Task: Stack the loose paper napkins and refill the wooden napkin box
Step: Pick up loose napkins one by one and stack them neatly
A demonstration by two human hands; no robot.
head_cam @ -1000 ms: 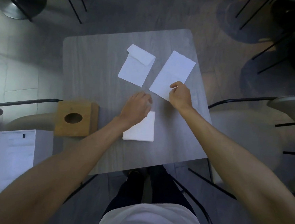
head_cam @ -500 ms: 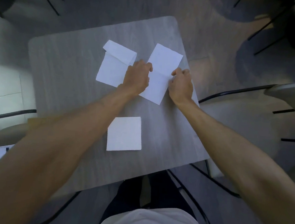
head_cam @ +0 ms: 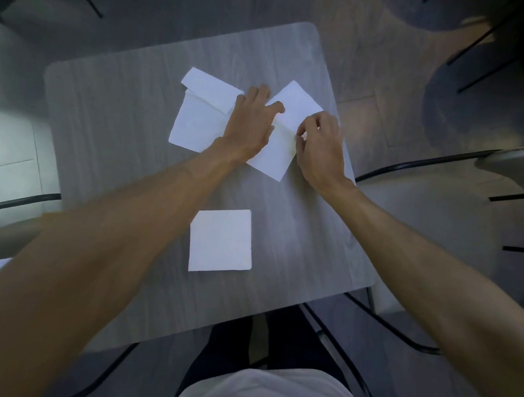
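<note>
Both arms are bare from the bottom of the frame to the fingertips, with no sleeve, watch, band or ring in view. The left hand (head_cam: 249, 125) and the right hand (head_cam: 321, 149) wear no gloves. The forearms look lean, with tendon lines showing along the left one near the wrist. At the bottom centre a white shirt (head_cam: 265, 393) covers the body; it is plain, with no print or buttons to be seen. Above its edge are dark trousers (head_cam: 233, 343), navy or black in the dim light, hanging straight and plain.
</note>
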